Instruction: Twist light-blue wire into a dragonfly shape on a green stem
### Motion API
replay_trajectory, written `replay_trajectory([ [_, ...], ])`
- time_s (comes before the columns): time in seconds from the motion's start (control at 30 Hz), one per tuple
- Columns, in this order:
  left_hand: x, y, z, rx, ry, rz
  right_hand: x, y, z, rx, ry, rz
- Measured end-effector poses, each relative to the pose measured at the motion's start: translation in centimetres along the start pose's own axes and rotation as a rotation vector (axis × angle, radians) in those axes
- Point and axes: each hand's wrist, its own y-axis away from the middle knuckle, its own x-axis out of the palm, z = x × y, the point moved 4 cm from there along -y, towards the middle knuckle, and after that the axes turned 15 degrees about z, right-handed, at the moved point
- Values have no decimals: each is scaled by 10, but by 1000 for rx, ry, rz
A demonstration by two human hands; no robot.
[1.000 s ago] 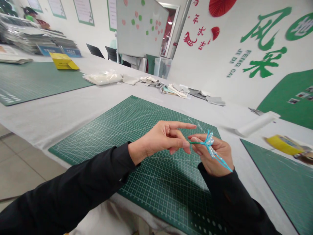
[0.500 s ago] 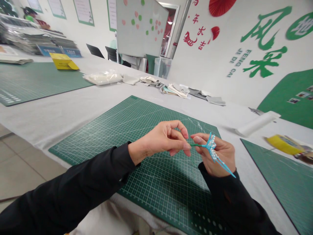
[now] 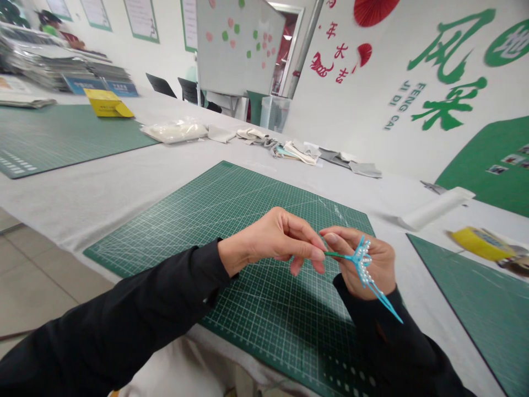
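Green cutting mat (image 3: 194, 215), centre: open room left of the hands and toward the far corner. Left hand (image 3: 283, 240) and right hand (image 3: 378, 264): near together — a green stem (image 3: 338, 255) with a beaded blue piece (image 3: 362, 262) spans the gap, barring passage between them. Black sleeves (image 3: 157, 300): block the near approach from both sides. Low obstacles, far side: cloth pieces (image 3: 301, 153), plastic bag (image 3: 176, 132); right — white roll (image 3: 438, 208), yellow item (image 3: 479, 243).

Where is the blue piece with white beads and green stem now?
The piece is right of centre in the head view, left hand pinching its stem, right hand behind it.
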Motion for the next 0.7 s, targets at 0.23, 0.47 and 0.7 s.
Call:
replay_trajectory([
  [0.23,1,0,3,-21,51,7,3,-1,3,14,-4,41],
  [0.47,0,1,-1,36,45,-7,0,0,-2,86,-44,43],
  [0.7,-10,-1,-3,209,120,-230,3,-7,-11,204,-300,194],
])
